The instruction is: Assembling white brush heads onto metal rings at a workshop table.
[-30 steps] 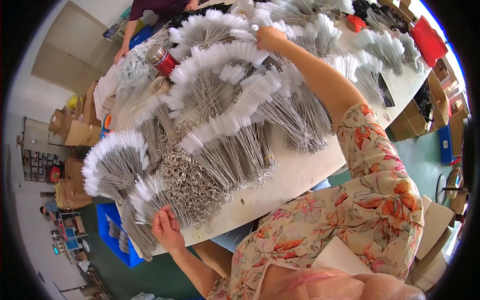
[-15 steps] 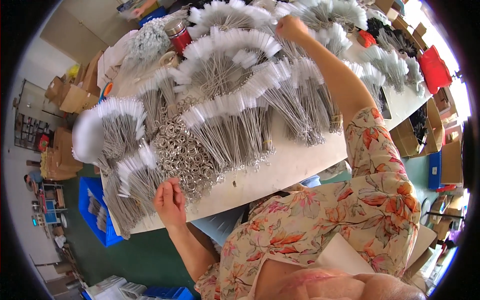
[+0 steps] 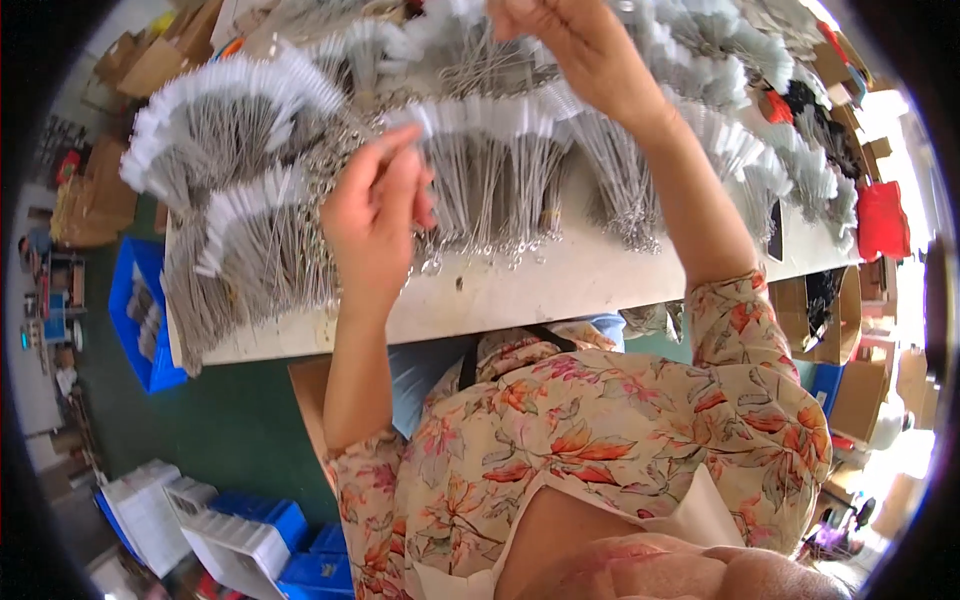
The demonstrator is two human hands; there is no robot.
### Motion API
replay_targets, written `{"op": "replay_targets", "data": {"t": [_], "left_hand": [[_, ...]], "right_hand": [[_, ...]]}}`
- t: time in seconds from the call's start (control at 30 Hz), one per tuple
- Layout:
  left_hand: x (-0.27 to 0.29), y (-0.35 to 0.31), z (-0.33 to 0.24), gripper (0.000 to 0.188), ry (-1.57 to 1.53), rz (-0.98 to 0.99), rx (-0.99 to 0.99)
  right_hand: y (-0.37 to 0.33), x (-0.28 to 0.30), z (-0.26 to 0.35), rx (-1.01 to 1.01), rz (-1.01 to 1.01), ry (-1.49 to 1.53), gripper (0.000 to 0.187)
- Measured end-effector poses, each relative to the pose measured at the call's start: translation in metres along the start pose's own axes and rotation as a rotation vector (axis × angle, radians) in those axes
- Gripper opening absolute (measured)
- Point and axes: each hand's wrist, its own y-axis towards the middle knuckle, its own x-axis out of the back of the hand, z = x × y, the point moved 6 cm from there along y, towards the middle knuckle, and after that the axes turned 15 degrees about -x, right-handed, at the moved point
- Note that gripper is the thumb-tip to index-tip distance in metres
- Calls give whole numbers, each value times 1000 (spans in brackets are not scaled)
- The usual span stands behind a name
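Left hand (image 3: 375, 225) now raised over wire brushes (image 3: 480, 170), right hand (image 3: 580, 50) nearer.

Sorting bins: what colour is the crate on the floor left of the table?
Blue crate, head view.

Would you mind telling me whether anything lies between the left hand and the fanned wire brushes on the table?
Nothing visible does. The left hand is raised just over the wire brushes fanned out on the table, its fingers pinched together over them, with no other thing in between.
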Motion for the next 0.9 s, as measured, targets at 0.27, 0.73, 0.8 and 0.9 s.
{"op": "replay_targets", "data": {"t": [0.27,0.73,0.8,0.9], "left_hand": [[16,-27,17,21,748,77,-539],[26,-77,1,40,560,125,-567],[47,-66,-10,43,531,78,-518],[65,-61,0,62,132,-138,-311]], "right_hand": [[-63,-105,0,-78,130,715,27],[-100,-105,-63,-750,346,1290,20],[-105,-90,-56,-818,354,729,21],[-120,-107,-40,-571,435,146,16]]}}
